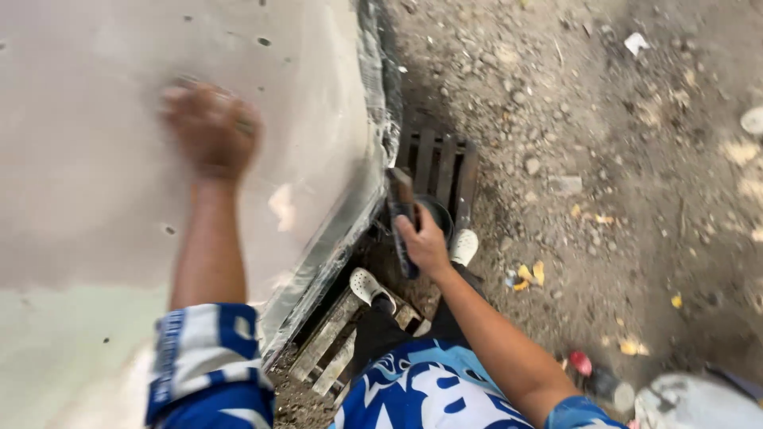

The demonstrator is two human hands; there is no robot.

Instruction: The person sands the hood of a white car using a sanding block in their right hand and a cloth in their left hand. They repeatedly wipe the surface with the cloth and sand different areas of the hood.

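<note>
My left hand [211, 131] presses flat on a large pale, filler-coated panel [95, 238]; it is blurred with motion, and whether something lies under the palm is hidden. My right hand [425, 245] hangs beside the panel's edge and grips a long dark flat tool [402, 213], held roughly upright. Below it are my two white shoes [371, 287] standing on a wooden pallet [327, 340]. The panel's right edge [350, 218] is wrapped in shiny plastic film.
A dark slatted grate or pallet [437, 163] lies on the dirt ground [620, 159] with a round dark pot beside it. Stones, yellow leaves and scraps are scattered about. A red-capped object [582, 364] and a pale sack [695, 401] lie at the lower right.
</note>
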